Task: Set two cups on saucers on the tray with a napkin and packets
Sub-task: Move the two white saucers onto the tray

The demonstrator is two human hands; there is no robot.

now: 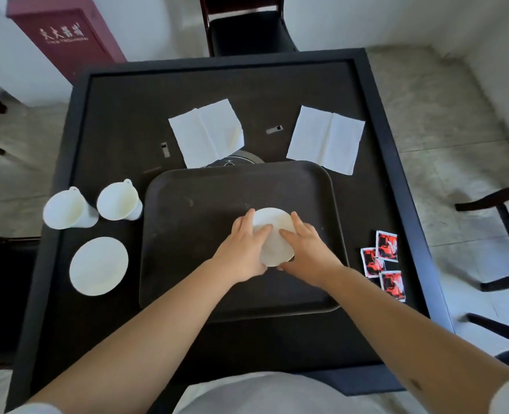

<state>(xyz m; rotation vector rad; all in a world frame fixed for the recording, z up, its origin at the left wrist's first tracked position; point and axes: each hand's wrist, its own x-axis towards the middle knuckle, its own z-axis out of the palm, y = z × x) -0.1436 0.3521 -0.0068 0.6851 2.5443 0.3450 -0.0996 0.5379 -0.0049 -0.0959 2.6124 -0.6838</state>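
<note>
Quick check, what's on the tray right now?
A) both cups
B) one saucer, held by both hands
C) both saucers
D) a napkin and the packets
B: the only thing over the tray is one saucer, held by the left hand and right hand; the cups, other saucer, napkins and packets are all on the table outside it.

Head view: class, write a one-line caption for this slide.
Both hands hold a round white saucer over the dark rectangular tray, beside two white cups.
</note>
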